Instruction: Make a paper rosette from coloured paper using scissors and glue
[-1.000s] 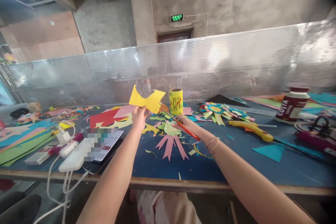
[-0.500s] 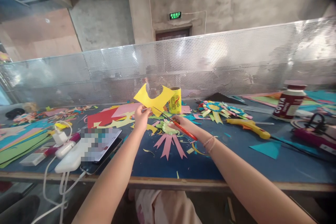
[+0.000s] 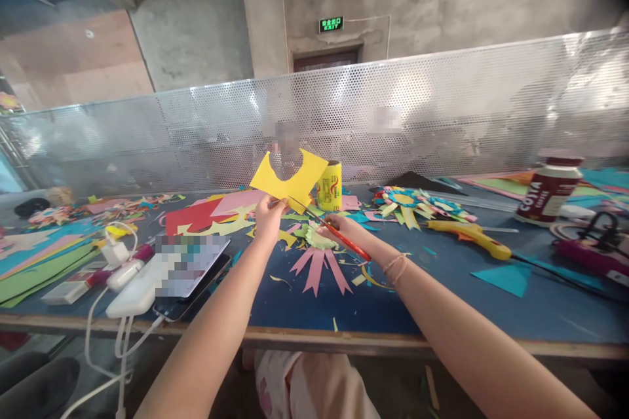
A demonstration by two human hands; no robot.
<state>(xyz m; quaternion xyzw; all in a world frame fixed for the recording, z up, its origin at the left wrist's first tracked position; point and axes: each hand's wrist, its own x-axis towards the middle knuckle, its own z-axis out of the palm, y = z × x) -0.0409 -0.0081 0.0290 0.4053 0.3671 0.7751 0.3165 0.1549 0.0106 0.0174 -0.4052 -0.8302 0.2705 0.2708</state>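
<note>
A sheet of yellow paper (image 3: 295, 184) with a rounded bite out of its upper edge was held up in the air above the middle of the bench (image 3: 393, 321). The left hand (image 3: 268, 215) was clamped on its lower edge, fingers pinched together there. The right hand (image 3: 341, 229) was closed round red-handled scissors (image 3: 354, 247), whose blades pointed up and leftward to the sheet's lower edge; whether they were biting into the paper was too small to tell.

Just behind the sheet, and partly hidden by it, a yellow roll (image 3: 333, 184) stood upright. Below the hands lay a pale green rosette (image 3: 318, 236) with pink forked tails (image 3: 314, 272) fanned toward the near edge. Red paper (image 3: 189, 218) and scraps were spread to the left, with a white power bank (image 3: 130, 299) nearer the front. On the right were a yellow glue gun (image 3: 472, 236), a teal paper piece (image 3: 504, 279) and, farther out, a brown-labelled bottle (image 3: 548, 193). A perforated metal panel (image 3: 442, 111) rose behind the bench, and a green exit sign (image 3: 331, 25) hung on the wall beyond.
</note>
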